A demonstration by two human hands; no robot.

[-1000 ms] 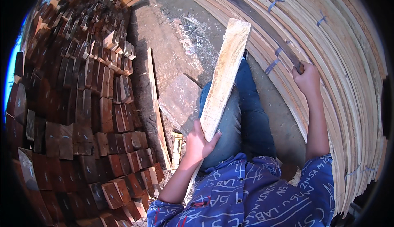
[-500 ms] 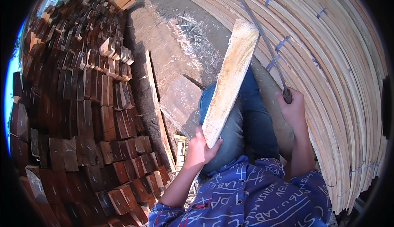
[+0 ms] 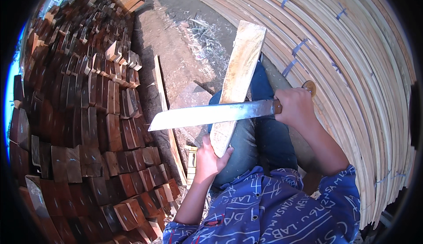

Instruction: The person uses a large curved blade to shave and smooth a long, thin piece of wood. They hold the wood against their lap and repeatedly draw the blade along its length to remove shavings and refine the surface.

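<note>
My left hand [image 3: 210,158] is closed around the near end of a pale wooden plank [image 3: 240,63], which tilts up and away over my jeans-clad legs. In my right hand [image 3: 296,105] is the wooden handle of a machete [image 3: 211,114], with fingers wrapped round it and a round butt showing behind. The machete's long, broad blade points left and lies across the plank in this view, a little above my left hand. Whether blade and wood touch, I cannot tell. The plank's far end stands free.
Stacked reddish-brown wood blocks [image 3: 66,125] fill the left side. Long pale strips [image 3: 352,67], tied with blue bands, lie along the right. Wood shavings [image 3: 205,41] litter the ground ahead. A thin stick [image 3: 165,111] and a flat slab [image 3: 189,98] lie beside my legs.
My right hand has swung the machete down from upright beside the plank to level across it. The plank and my left hand have shifted slightly left.
</note>
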